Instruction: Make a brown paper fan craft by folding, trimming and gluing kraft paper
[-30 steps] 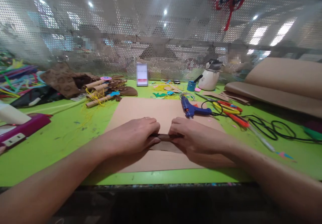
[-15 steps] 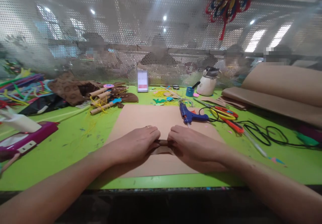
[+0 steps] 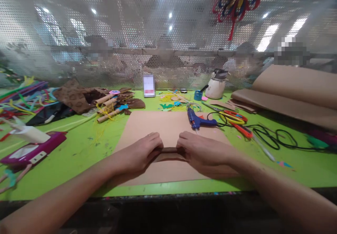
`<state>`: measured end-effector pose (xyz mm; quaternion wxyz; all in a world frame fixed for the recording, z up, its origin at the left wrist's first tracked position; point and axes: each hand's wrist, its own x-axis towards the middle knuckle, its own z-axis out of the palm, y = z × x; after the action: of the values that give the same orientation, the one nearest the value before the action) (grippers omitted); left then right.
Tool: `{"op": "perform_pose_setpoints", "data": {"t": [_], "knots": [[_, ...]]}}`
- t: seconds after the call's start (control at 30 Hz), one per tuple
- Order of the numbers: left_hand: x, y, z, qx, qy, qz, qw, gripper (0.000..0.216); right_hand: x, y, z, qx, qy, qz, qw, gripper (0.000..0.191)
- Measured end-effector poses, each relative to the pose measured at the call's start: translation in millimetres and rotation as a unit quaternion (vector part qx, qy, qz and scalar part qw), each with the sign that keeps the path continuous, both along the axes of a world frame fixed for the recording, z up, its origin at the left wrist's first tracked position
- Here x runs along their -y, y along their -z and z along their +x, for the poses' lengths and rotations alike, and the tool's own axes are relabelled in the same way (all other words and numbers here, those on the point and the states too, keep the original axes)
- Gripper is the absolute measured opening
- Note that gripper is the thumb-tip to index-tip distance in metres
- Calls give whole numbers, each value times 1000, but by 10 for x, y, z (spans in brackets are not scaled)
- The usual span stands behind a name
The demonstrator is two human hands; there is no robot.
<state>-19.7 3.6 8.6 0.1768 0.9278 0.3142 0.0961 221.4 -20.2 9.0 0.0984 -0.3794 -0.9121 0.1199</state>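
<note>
My left hand [image 3: 143, 153] and my right hand [image 3: 201, 151] are both closed, with fingers curled on a narrow brown paper roll [image 3: 169, 150]. The roll lies crosswise between them, and its middle shows in the gap. A loose flap of paper shows just under it on the near side. Beneath everything is a large tan paper sheet [image 3: 155, 125] on the green table [image 3: 86, 164]. Both thumbs and the roll's ends are hidden by my fingers. Just beyond my right hand a blue glue gun [image 3: 197, 120] rests on the sheet.
Scissors [image 3: 238, 121], a black cord [image 3: 279, 137] and a white spray bottle [image 3: 216, 86] are at the right, before large brown paper [image 3: 284, 93]. A purple power strip [image 3: 39, 153] and a bundle of paper tubes [image 3: 107, 113] lie left. A phone [image 3: 149, 86] stands at the back.
My left hand has shifted slightly left, so the gap between my hands is wider and more of the roll shows. The camera view has turned a little.
</note>
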Motion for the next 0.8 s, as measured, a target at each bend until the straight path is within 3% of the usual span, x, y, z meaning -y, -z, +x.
{"op": "perform_pose_setpoints", "data": {"t": [0.33, 0.6, 0.8], "knots": [[16, 25, -76, 4, 3, -15, 1000, 23, -12, -16, 48, 44, -51, 11, 998, 22], [15, 31, 3, -20, 2, 57, 998, 11, -51, -24, 2, 19, -28, 14, 999, 16], [20, 109, 90, -26, -12, 106, 994, 11, -5, 134, -200, -17, 26, 69, 997, 17]]}}
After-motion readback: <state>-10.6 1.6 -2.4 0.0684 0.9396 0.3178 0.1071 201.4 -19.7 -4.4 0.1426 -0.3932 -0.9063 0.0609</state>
